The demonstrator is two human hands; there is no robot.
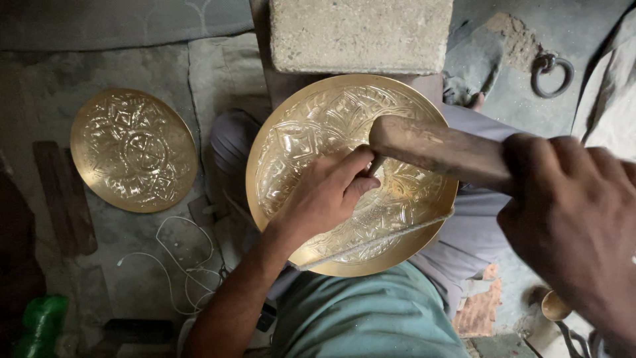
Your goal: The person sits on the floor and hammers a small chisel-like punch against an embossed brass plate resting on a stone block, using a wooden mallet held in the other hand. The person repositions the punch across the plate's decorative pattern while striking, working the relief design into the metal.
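Note:
A round brass plate (311, 126) with embossed floral patterns rests on my lap, a cord running across its lower rim. My left hand (324, 195) lies on the plate's middle, fingers closed around a thin metal punch (376, 166) whose tip is hidden under the hand. My right hand (573, 219) grips the handle of a wooden mallet (437, 149); its head hangs just above the top of the punch.
A second embossed brass plate (132, 151) lies on the floor at left. A stone block (361, 33) stands behind the worked plate. A white cable (179, 265), a green bottle (40, 325), an iron ring (551, 74) and a small cup (555, 306) lie around.

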